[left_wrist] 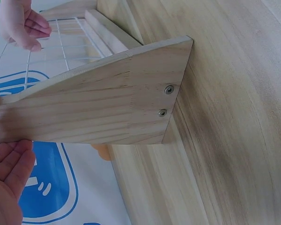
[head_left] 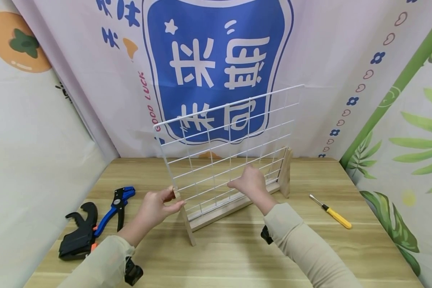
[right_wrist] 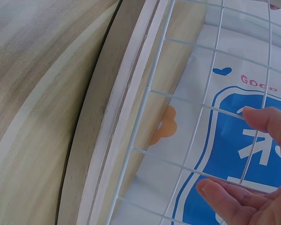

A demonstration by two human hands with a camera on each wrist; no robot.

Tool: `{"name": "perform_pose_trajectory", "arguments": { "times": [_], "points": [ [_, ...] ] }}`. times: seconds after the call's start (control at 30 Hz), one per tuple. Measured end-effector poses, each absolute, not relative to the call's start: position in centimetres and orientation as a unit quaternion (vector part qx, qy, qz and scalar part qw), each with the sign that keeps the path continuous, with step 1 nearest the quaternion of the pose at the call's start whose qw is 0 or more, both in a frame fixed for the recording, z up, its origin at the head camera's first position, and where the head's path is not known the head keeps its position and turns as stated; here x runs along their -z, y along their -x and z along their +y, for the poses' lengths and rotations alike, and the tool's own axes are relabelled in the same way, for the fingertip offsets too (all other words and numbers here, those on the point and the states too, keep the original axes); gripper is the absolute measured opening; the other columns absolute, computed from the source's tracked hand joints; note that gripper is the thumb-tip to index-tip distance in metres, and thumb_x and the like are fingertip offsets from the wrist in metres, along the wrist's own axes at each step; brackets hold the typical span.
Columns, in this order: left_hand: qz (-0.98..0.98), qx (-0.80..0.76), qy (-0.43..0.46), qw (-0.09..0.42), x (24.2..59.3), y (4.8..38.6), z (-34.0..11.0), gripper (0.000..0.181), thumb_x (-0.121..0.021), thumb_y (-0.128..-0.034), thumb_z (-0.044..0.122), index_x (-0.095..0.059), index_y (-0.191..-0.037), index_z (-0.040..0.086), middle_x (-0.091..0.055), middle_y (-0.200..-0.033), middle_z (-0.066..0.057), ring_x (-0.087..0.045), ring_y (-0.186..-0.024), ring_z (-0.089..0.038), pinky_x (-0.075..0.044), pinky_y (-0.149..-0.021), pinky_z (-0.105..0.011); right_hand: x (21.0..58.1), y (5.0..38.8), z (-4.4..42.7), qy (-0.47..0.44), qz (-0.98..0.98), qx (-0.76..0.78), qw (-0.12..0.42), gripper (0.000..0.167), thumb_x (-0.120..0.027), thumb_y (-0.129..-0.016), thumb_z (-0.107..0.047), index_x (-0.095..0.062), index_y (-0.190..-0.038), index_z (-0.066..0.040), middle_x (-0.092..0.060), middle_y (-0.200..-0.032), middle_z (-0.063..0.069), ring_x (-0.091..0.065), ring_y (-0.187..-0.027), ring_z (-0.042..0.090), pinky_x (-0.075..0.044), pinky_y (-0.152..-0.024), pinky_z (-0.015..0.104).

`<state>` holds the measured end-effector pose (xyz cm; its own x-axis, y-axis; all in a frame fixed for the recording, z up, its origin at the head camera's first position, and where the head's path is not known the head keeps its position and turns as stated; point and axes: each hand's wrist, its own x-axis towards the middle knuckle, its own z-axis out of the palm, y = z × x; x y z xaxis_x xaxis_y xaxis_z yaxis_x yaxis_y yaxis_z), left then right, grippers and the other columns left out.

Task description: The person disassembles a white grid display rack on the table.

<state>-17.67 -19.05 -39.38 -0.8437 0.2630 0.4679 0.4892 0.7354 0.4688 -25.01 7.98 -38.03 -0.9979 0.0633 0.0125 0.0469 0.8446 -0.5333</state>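
A white wire grid (head_left: 229,138) stands tilted in a wooden stand whose base bar (head_left: 219,213) runs along its bottom. My left hand (head_left: 155,210) pinches the upper end of the left wooden side piece (left_wrist: 98,101), thumb on one edge and fingers on the other. Two metal screw heads (left_wrist: 168,89) show low on that piece. By the lower middle of the grid is my right hand (head_left: 251,184), its thumb and fingers apart near the wires in the right wrist view. Whether it touches a wire cannot be told. The right side piece (head_left: 285,174) stands upright beyond it.
A black clamp-like tool (head_left: 80,236) and blue-handled wire strippers (head_left: 116,208) lie at the table's left. A yellow-handled screwdriver (head_left: 333,214) lies on the right. Behind the wood-grain table (head_left: 230,264) hangs a printed cloth (head_left: 317,60).
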Motion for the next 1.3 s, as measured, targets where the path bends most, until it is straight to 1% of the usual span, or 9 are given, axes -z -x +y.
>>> {"name": "perform_pose_trajectory", "arguments": {
  "times": [0.17,0.37,0.57,0.77,0.93,1.1,1.2,1.3],
  "points": [
    [-0.908,0.301,0.213,0.197,39.4,17.7,-19.1,0.019,-0.079,-0.0724,0.015,-0.065,-0.080,0.005,-0.070,-0.085,-0.018,-0.069,-0.077,-0.031,-0.058,-0.064,-0.035,37.8,25.0,8.0,0.031,-0.959,-0.283,0.015,0.055,-0.082,-0.056,-0.045,-0.052,-0.082,-0.007,-0.056,-0.070,0.006,-0.054,-0.063,0.023,-0.046,-0.051,0.030],
    [-0.907,0.299,0.215,0.205,39.5,17.7,-19.2,0.021,-0.079,-0.0714,0.015,-0.067,-0.084,0.003,-0.071,-0.084,-0.018,-0.069,-0.075,-0.030,-0.058,-0.063,-0.034,37.5,25.0,7.9,0.035,-0.955,-0.293,0.015,0.054,-0.082,-0.055,-0.044,-0.052,-0.082,-0.008,-0.050,-0.066,0.004,-0.051,-0.061,0.022,-0.043,-0.048,0.029],
    [-0.905,0.301,0.218,0.208,39.6,17.8,-19.2,0.021,-0.080,-0.0708,0.016,-0.066,-0.082,0.004,-0.070,-0.084,-0.018,-0.069,-0.075,-0.031,-0.058,-0.063,-0.034,37.2,25.0,8.0,0.033,-0.955,-0.293,0.017,0.055,-0.082,-0.056,-0.044,-0.052,-0.083,-0.007,-0.053,-0.070,0.006,-0.053,-0.063,0.023,-0.044,-0.049,0.030],
    [-0.903,0.301,0.218,0.214,39.7,17.8,-19.3,0.033,-0.080,-0.0698,0.014,-0.068,-0.094,-0.004,-0.070,-0.084,-0.020,-0.069,-0.074,-0.030,-0.058,-0.062,-0.033,36.8,24.9,8.0,0.032,-0.956,-0.291,0.023,0.055,-0.083,-0.056,-0.044,-0.050,-0.080,-0.008,-0.050,-0.068,0.005,-0.051,-0.062,0.023,-0.043,-0.048,0.031],
    [-0.903,0.300,0.216,0.217,39.8,17.8,-19.2,0.035,-0.080,-0.0695,0.012,-0.067,-0.096,-0.007,-0.070,-0.084,-0.020,-0.069,-0.074,-0.031,-0.058,-0.061,-0.034,36.6,24.8,8.0,0.028,-0.955,-0.292,0.035,0.054,-0.081,-0.057,-0.043,-0.049,-0.081,-0.008,-0.051,-0.069,0.005,-0.052,-0.062,0.023,-0.043,-0.048,0.031],
    [-0.904,0.303,0.213,0.213,39.7,17.8,-19.2,0.038,-0.080,-0.0698,0.011,-0.067,-0.100,-0.009,-0.070,-0.084,-0.020,-0.069,-0.075,-0.031,-0.058,-0.061,-0.034,36.3,24.8,8.1,0.022,-0.953,-0.299,0.045,0.058,-0.081,-0.056,-0.043,-0.050,-0.087,-0.005,-0.057,-0.074,0.009,-0.055,-0.065,0.026,-0.045,-0.050,0.031],
    [-0.904,0.305,0.213,0.211,39.8,17.8,-19.3,0.037,-0.080,-0.0698,0.012,-0.067,-0.098,-0.007,-0.070,-0.084,-0.020,-0.069,-0.075,-0.031,-0.058,-0.062,-0.034,36.2,24.8,8.1,0.021,-0.950,-0.306,0.048,0.061,-0.081,-0.056,-0.044,-0.052,-0.092,-0.003,-0.060,-0.082,0.011,-0.057,-0.070,0.028,-0.048,-0.054,0.033],
    [-0.903,0.307,0.214,0.211,39.9,17.8,-19.3,0.036,-0.081,-0.0694,0.012,-0.067,-0.097,-0.006,-0.070,-0.084,-0.020,-0.069,-0.075,-0.031,-0.058,-0.062,-0.035,36.2,24.8,8.2,0.022,-0.948,-0.315,0.050,0.067,-0.082,-0.055,-0.044,-0.054,-0.098,-0.001,-0.063,-0.093,0.013,-0.060,-0.079,0.031,-0.051,-0.061,0.035]
  ]
}}
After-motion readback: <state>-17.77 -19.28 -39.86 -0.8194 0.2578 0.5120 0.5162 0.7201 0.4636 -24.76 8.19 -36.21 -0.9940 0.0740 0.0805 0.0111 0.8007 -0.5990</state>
